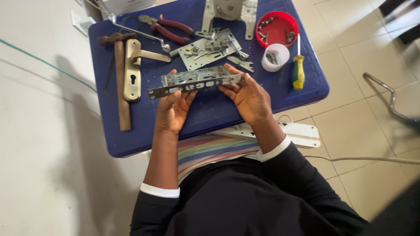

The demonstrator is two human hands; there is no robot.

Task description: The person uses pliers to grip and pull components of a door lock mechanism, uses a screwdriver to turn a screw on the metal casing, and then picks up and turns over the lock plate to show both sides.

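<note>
Lock case (195, 81) held over the blue table (210, 118), long axis left-right. Left hand (173, 110) and right hand (250, 99) each clasp one end (right end sits slightly higher).

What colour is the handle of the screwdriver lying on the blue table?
Yellow handle on the screwdriver, with a green band; seen in the head view.

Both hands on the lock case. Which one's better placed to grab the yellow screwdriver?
Right hand, probably: the yellow screwdriver lies on its side of the lock case; the left hand would have to cross over.
</note>
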